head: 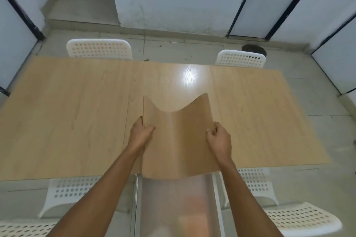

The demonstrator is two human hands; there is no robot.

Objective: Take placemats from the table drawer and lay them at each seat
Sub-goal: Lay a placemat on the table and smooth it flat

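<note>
Now the wood-toned placemat (177,136) hangs between both hands above the desk's (67,111) near edge at its middle, sagging in the centre with its side edges raised. Below it the pulled-out drawer (177,208) shows only a blurred, pale interior. Left hand (141,132) and right hand (219,140) each make a grip clamped on one side edge, thumbs on top.

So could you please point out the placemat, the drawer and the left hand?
placemat (179,140), head view, sagging middle.
drawer (177,204), head view, open inside.
left hand (141,133), head view, back of hand.
</note>
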